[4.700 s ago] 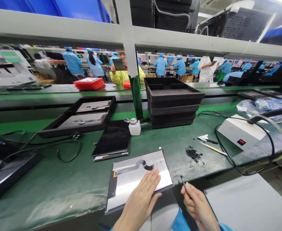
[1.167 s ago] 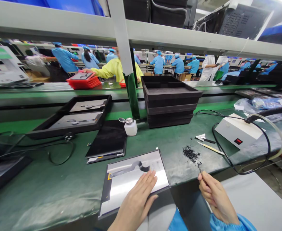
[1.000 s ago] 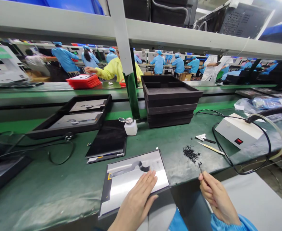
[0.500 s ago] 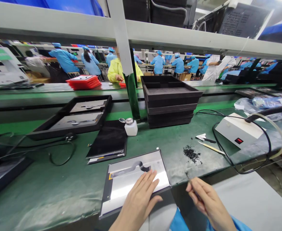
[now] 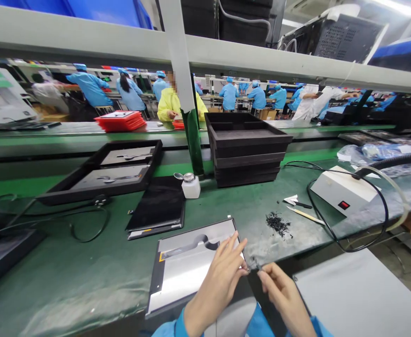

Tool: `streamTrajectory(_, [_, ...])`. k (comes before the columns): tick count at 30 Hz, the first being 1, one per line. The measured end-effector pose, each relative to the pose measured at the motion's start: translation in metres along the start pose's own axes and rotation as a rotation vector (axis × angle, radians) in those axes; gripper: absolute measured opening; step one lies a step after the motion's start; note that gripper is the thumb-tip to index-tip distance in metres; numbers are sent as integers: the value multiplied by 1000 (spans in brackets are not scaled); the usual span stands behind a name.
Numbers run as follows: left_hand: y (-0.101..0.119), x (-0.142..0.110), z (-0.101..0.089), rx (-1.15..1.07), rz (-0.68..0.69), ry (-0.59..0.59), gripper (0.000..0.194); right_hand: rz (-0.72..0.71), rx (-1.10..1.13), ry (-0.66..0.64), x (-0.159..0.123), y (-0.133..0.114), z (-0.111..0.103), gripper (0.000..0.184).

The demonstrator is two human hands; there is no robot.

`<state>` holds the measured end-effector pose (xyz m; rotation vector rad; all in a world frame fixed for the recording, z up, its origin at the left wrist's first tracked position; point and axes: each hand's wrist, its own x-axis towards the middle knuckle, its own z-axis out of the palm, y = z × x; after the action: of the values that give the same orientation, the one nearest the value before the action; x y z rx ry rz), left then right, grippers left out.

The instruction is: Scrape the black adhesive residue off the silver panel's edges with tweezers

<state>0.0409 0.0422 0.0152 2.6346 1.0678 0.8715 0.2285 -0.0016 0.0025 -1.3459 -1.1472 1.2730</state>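
A display panel (image 5: 182,276) with a silvery back lies at the bench's front edge. A dark curved shape and an orange-edged strip show on its back. My left hand (image 5: 221,274) is over its right part, with thumb and index finger pinched at the near right corner and the other fingers stretched out. Just right of that corner, my right hand (image 5: 278,285) is closed on thin dark tweezers (image 5: 259,267), their tips low over the bench edge. A heap of black scraps (image 5: 278,224) lies beyond my right hand.
Black-screened panels (image 5: 159,206) and a white dispenser bottle (image 5: 191,187) stand behind. A black tray (image 5: 100,191) holds two panels; stacked black trays (image 5: 249,154) stand centre back. A yellow-handled tool (image 5: 305,215) lies near a white box (image 5: 343,192) with cables. Co-workers sit beyond.
My right hand went to the scrap heap with the tweezers, then came back left to the panel's corner. My left hand moved from lying flat on the panel to its right corner.
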Motion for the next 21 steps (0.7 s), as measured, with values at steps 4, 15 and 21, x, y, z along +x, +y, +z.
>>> streamTrajectory(4, [-1, 1, 4, -40, -17, -4, 19, -25, -100, -29, -9, 17, 4, 46])
streamTrajectory(15, [-8, 18, 9, -78, -83, -115, 18, 175, 209, -165, -4, 32, 16, 56])
streamTrajectory(21, [-4, 0, 15, 41, -134, -27, 17, 246, 430, -246, 1, 48, 24, 58])
